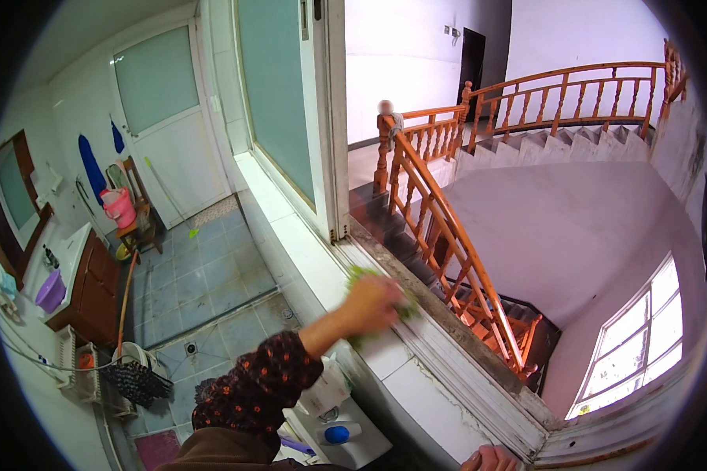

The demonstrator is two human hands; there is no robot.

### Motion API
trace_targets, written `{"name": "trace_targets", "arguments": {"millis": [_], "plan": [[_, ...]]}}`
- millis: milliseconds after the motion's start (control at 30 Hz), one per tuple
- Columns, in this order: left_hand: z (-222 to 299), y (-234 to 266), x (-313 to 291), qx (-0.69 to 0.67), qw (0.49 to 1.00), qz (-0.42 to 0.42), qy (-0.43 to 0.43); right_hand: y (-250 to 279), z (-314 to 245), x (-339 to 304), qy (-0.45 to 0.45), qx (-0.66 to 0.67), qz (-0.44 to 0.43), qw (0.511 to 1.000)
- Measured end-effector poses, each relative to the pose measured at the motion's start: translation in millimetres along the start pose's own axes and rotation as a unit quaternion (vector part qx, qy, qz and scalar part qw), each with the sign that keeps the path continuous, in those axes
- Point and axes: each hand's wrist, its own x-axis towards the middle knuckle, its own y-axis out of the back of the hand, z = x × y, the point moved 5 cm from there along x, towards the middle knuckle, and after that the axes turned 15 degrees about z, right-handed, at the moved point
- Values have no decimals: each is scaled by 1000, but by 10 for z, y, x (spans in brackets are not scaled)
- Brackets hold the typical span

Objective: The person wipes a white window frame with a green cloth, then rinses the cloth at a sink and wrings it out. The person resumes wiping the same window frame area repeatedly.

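My left hand (371, 303) reaches out over the window sill, closed around a green cloth (404, 304). The cloth bunches out on both sides of the fingers and lies against the window track (416, 326); hand and cloth are slightly blurred. A dark sleeve with an orange flower pattern (263, 381) covers that forearm. At the lower edge, only the fingers of my right hand (491, 458) show. They rest on the white tiled sill (436, 404) near the corner of the frame, with nothing visible in them. A frosted sliding pane (279, 94) stands beyond the left hand.
Beyond the opening, a wooden banister (456, 243) runs above a stairwell. On my left lies a tiled bathroom floor (212, 271), with a washbasin cabinet (82, 282), a purple basin (50, 291), a pink bucket (119, 207) and a bucket with a mop (139, 377). A blue-capped container (337, 434) stands below the sill.
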Motion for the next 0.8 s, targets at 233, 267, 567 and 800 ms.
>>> {"name": "trace_targets", "arguments": {"millis": [233,267,567,800], "plan": [[-337,141,73,153,987,18,-39,41,42,15,22,-2,-10,1000],[-667,265,77,232,972,-8,38,46,26,26,18,3,-14,1000],[540,58,-70,-64,995,-29,-71,4,-2,68,15,-3,-10,1000],[362,278,-16,-4,999,27,-45,12,32,65,20,12,4,1000]]}}
